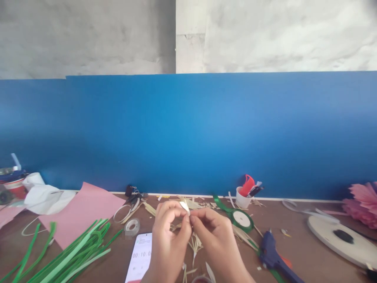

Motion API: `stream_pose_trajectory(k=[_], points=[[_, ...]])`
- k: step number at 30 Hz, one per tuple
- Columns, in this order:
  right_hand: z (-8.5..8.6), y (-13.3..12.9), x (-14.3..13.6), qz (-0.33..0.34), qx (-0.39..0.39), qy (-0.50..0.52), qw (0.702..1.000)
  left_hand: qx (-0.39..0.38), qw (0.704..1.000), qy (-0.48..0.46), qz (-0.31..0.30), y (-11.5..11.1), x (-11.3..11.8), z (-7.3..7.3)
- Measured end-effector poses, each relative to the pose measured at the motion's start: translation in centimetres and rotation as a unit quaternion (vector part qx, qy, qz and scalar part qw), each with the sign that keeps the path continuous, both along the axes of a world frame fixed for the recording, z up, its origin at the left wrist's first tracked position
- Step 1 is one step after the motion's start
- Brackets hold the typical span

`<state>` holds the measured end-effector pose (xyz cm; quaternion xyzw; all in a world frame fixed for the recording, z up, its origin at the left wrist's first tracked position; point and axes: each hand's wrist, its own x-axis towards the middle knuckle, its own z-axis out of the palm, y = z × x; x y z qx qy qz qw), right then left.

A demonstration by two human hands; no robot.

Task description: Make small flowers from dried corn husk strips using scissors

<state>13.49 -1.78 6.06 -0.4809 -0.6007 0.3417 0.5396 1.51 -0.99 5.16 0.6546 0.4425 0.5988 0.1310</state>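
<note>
My left hand [170, 236] is closed, its thumb and forefinger pinching a small white petal-like piece [185, 206] that sticks up above the fingertips. My right hand [217, 237] meets it from the other side, thumb and forefinger pressed together at the lower end of the same piece. The fingertips hide most of that lower end. Below and behind both hands lie pale, dry-looking strips and scraps [194, 245]. A phone [140, 255] with a running-time display lies just left of my left hand.
Green fuzzy stems [79, 251] and a pink sheet [85, 208] lie on the left. A tape roll [132, 226] is near the phone. On the right are a green ribbon spool [242, 220], a white cup [243, 199], a blue glue gun [272, 253] and a pale disc [341, 237].
</note>
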Motion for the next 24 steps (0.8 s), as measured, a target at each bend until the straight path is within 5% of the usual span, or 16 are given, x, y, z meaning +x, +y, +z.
stream_pose_trajectory(k=[11, 24], points=[[0.4, 0.5, 1.4, 0.007, 0.088, -0.167, 0.982, 0.104, 0.985, 0.138, 0.022, 0.0, -0.6, 0.4], [0.4, 1.0, 2.2, 0.042, 0.034, -0.164, 0.985, 0.089, 0.981, 0.170, -0.003, 0.2, -0.7, 0.3]])
